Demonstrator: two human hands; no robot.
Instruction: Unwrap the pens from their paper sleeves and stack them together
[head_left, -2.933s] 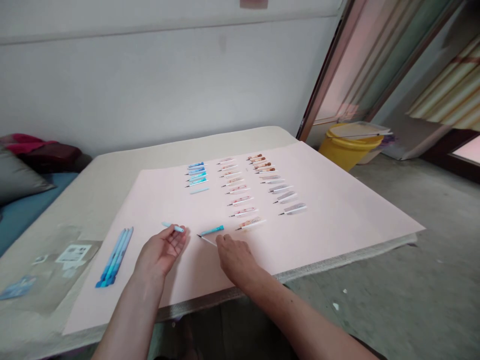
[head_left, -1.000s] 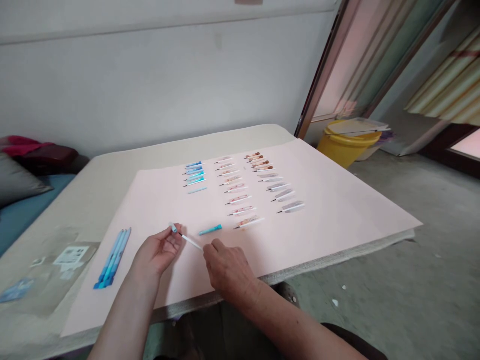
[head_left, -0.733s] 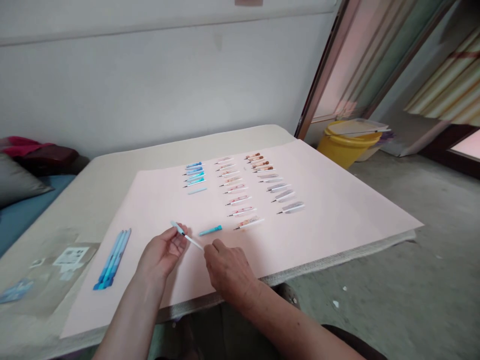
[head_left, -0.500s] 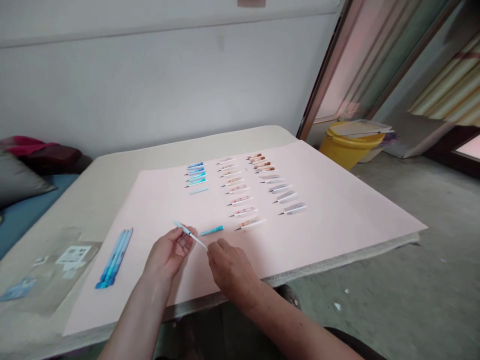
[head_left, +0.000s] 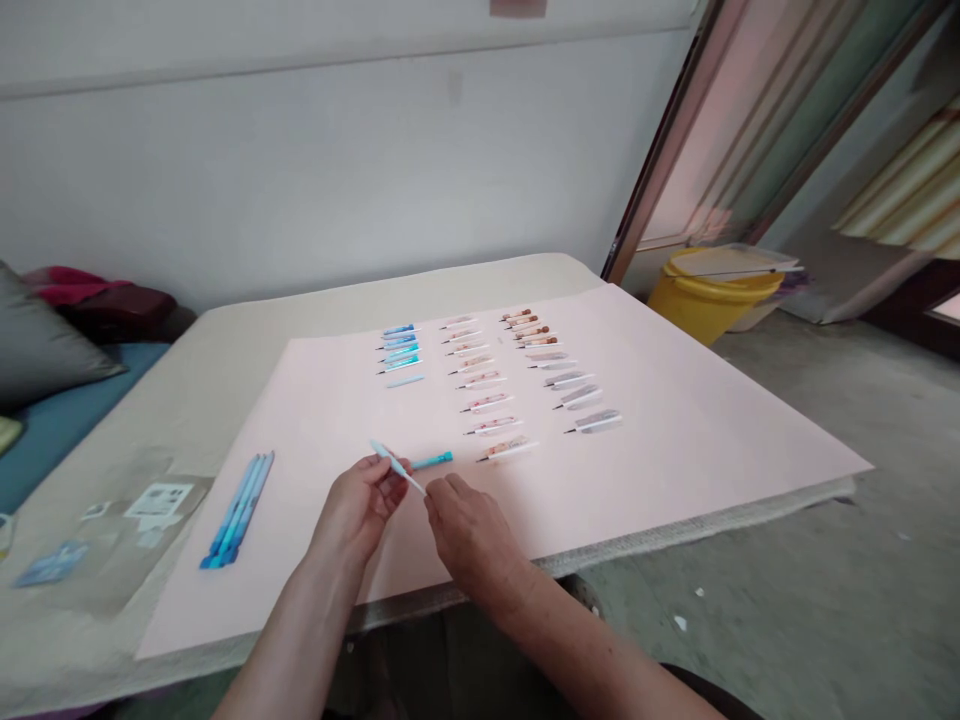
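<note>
My left hand [head_left: 362, 508] pinches the pale blue front section [head_left: 385, 455] of a pen, its tapered tip pointing up and to the left. A thin white refill [head_left: 415, 485] runs out of its back end. Closed on the refill's other end is my right hand [head_left: 471, 528]; its fingertips partly hide it. Just beyond my hands a turquoise pen barrel [head_left: 433, 461] lies on the pink sheet [head_left: 600, 510]. Farther back, another pale blue pen part [head_left: 405, 381] lies below a short column of blue pen parts with refills [head_left: 400, 364].
Columns of floral parts with refills [head_left: 491, 425], brown-ended ones [head_left: 532, 330] and grey ones [head_left: 596, 421] lie farther back. Three blue pens [head_left: 238, 510] lie together at left, beside a clear plastic bag [head_left: 112, 560]. Past the table's right edge stands a yellow bin [head_left: 694, 300].
Less of the white refill shows between my hands: it has gone deeper into the pale blue section, and my hands are closer together. The whole view has shifted slightly.
</note>
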